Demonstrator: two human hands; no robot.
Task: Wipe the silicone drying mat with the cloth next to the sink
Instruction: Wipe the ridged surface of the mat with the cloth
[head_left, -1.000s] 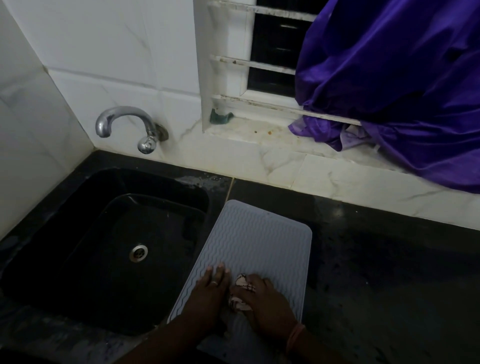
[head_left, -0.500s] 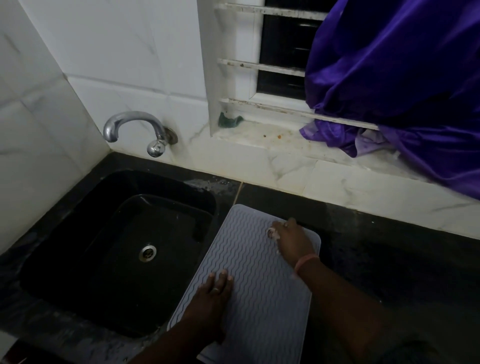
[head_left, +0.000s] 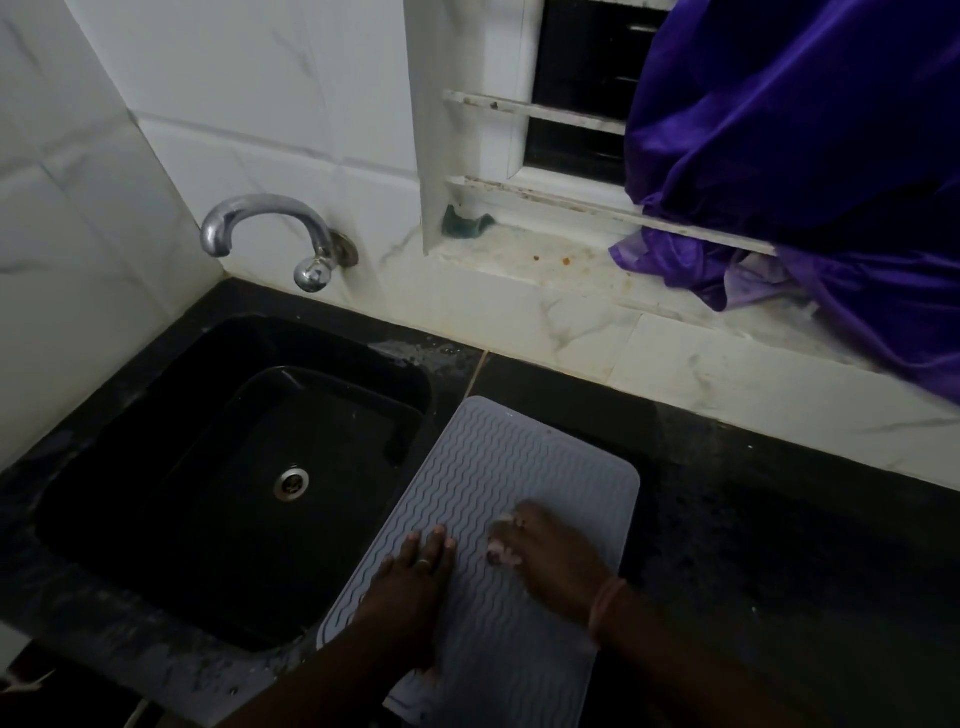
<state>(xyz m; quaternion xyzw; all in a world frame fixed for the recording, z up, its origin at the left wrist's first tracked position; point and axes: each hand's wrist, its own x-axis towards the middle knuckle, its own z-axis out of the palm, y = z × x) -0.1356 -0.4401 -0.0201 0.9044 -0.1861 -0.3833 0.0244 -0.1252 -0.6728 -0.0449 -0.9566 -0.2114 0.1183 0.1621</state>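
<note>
While the left hand (head_left: 410, 577) rests flat, fingers straight:
Right hand (head_left: 550, 558): pulled back from the far mat corner to the middle; fingers curl on the cloth (head_left: 501, 551), mostly hidden.
Drying mat (head_left: 511, 467): on the dark counter (head_left: 779, 519), beside the sink (head_left: 228, 467); long axis near to far, leaning right.
Free room: bare counter right.
Far: tap (head_left: 270, 228).

The grey drying mat (head_left: 498, 499) lies on the black counter (head_left: 779, 545) just beside the sink (head_left: 234, 467). The left hand (head_left: 410, 582) presses flat near the mat's left edge. The right hand (head_left: 556, 556) grips a bunched cloth (head_left: 500, 551) against the mat's middle.
</note>
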